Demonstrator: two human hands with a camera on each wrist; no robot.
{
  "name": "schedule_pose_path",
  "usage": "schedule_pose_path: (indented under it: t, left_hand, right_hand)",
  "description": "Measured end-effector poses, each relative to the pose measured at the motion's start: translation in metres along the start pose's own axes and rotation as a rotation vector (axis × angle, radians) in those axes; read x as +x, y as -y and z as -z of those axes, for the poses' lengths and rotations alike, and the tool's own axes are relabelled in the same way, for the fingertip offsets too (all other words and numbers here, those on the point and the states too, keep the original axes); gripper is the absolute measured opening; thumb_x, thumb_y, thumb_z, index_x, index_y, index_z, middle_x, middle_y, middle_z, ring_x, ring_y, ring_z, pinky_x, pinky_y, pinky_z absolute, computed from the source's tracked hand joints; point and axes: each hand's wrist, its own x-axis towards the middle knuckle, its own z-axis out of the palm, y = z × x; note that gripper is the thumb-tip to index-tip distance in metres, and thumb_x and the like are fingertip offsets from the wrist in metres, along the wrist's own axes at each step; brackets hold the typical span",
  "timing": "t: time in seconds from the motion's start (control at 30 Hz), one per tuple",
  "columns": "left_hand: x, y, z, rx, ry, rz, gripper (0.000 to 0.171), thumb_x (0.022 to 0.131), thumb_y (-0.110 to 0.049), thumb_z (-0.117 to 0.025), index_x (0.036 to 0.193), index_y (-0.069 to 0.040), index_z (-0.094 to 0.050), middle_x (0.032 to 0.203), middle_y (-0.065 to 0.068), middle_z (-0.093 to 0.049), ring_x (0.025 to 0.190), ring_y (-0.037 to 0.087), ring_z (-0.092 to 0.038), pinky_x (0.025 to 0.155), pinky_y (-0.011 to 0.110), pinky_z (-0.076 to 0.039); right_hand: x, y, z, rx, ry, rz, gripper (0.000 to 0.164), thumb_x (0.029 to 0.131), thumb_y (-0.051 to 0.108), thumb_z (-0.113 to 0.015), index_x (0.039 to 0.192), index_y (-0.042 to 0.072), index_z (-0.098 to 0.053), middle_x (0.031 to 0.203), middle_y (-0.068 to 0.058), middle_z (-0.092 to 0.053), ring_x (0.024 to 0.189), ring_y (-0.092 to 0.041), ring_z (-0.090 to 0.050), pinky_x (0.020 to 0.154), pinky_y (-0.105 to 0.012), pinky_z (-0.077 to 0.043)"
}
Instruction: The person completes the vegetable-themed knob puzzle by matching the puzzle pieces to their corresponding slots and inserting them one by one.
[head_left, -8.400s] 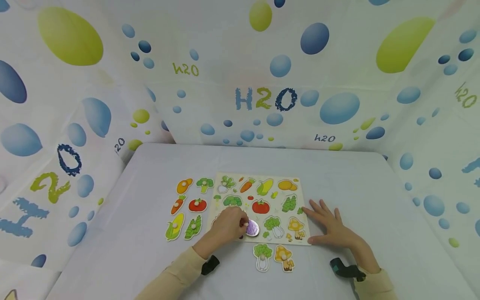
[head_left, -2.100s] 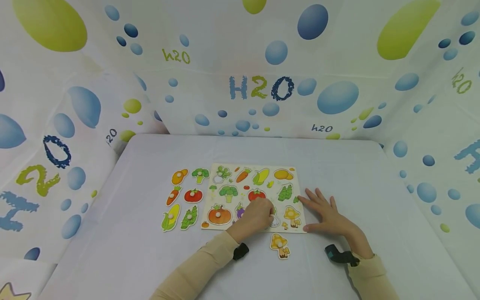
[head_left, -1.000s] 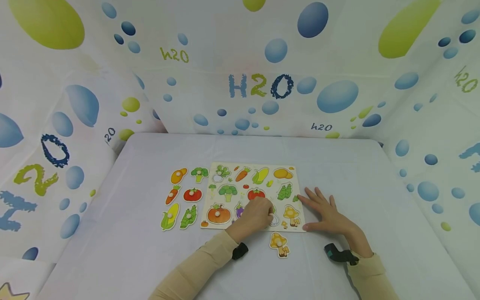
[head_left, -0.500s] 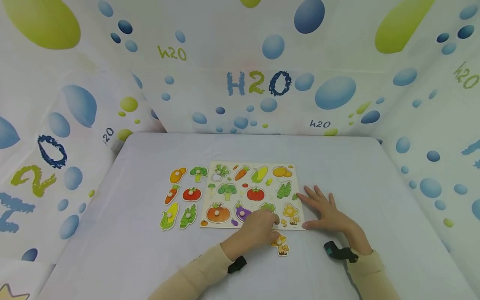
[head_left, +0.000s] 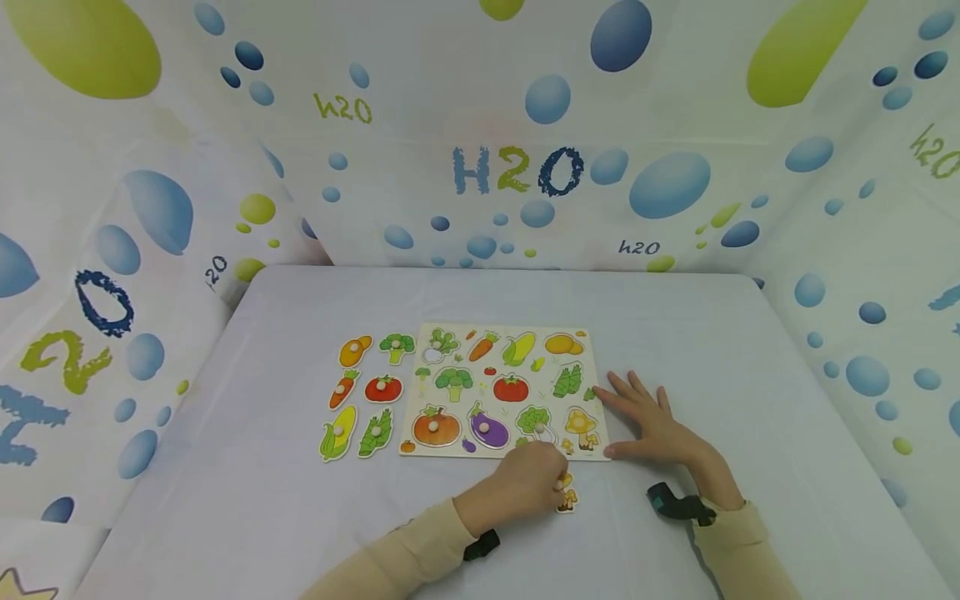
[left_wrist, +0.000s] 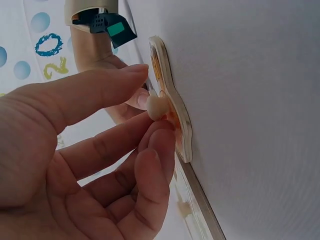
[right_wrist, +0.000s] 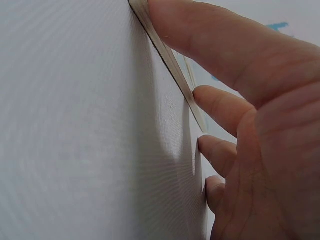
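My left hand [head_left: 525,479] is over the mushroom puzzle piece [head_left: 567,502] on the cloth just in front of the wooden puzzle board [head_left: 543,387]. In the left wrist view the thumb and forefinger straddle its pale knob [left_wrist: 157,106]; the forefinger meets the knob's lower side while a gap shows under the thumb. Knobbed pumpkin [head_left: 437,429], eggplant [head_left: 495,433] and bok choy [head_left: 534,417] pieces sit in the board's front row, beside the printed mushroom spot [head_left: 581,421]. Fingers spread, my right hand [head_left: 656,429] rests at the board's right edge, thumb and forefinger touching it.
Left of the board lie several loose knobbed pieces: potato [head_left: 351,353], broccoli [head_left: 397,347], carrot [head_left: 343,390], tomato [head_left: 378,391], corn [head_left: 339,433] and green asparagus-like piece [head_left: 375,435]. A white cloth [head_left: 247,500] covers the table; patterned curtains [head_left: 420,183] surround it.
Earlier the left hand held the eggplant piece, then worked over the bok choy spot. Now both pieces sit in the board, and the hand has moved down to the mushroom piece. Right hand stays.
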Motion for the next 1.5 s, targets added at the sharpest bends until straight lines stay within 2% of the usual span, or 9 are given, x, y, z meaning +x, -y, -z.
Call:
schedule_pose_path:
  t: [0.33,0.67,0.97,1.13,1.3,1.5]
  left_hand:
    - [0.0,0.0,-0.003,-0.041,-0.046,-0.028,0.008,0.079,-0.006,-0.074,0.074,-0.009,-0.069,0.065,-0.005,-0.057,0.059,0.006,-0.043,0.054,0.017,-0.036]
    - [0.001,-0.001,-0.001,-0.035,-0.058,-0.02,0.011,0.078,-0.005,-0.073,0.071,-0.011,-0.068,0.063,-0.007,-0.055,0.058,0.004,-0.042,0.054,0.016,-0.034]
    - [0.001,-0.001,0.0,-0.037,-0.055,-0.038,0.012,0.078,-0.004,-0.073,0.07,-0.011,-0.068,0.062,-0.008,-0.055,0.058,0.003,-0.041,0.054,0.016,-0.034]
    - [0.005,-0.001,0.01,-0.09,-0.035,-0.064,0.009,0.082,-0.008,-0.073,0.075,-0.011,-0.068,0.065,-0.008,-0.055,0.061,0.004,-0.043,0.059,0.015,-0.037]
    - [0.016,-0.002,0.026,-0.137,-0.043,-0.04,0.008,0.085,-0.01,-0.072,0.079,-0.011,-0.068,0.069,-0.006,-0.057,0.065,0.006,-0.045,0.061,0.015,-0.039]
    - [0.033,-0.002,0.034,-0.133,-0.101,-0.02,0.004,0.085,-0.007,-0.071,0.081,-0.009,-0.071,0.073,-0.004,-0.063,0.063,0.005,-0.047,0.058,0.013,-0.039]
  right_hand:
    - [-0.001,0.001,-0.001,-0.015,-0.003,-0.004,0.089,0.075,0.045,-0.078,0.15,0.017,-0.039,0.161,-0.022,-0.016,0.148,-0.049,0.004,0.106,-0.074,0.012]
    - [-0.001,0.003,0.001,-0.019,-0.001,-0.011,0.089,0.075,0.045,-0.079,0.15,0.018,-0.038,0.161,-0.021,-0.016,0.148,-0.048,0.004,0.107,-0.073,0.012]
    - [-0.001,0.001,0.001,-0.016,-0.013,0.008,0.089,0.075,0.046,-0.078,0.15,0.018,-0.039,0.161,-0.023,-0.017,0.148,-0.049,0.003,0.106,-0.074,0.011]
    - [0.0,0.002,0.001,-0.011,-0.009,0.006,0.088,0.075,0.045,-0.079,0.149,0.017,-0.039,0.161,-0.023,-0.017,0.147,-0.05,0.003,0.105,-0.074,0.012]
    - [-0.001,0.004,0.002,-0.003,0.001,-0.002,0.088,0.076,0.044,-0.079,0.15,0.018,-0.039,0.161,-0.023,-0.016,0.147,-0.049,0.005,0.106,-0.074,0.013]
    - [-0.001,0.004,0.002,0.01,0.0,-0.004,0.088,0.075,0.043,-0.08,0.149,0.016,-0.04,0.161,-0.023,-0.017,0.147,-0.05,0.005,0.105,-0.074,0.013]
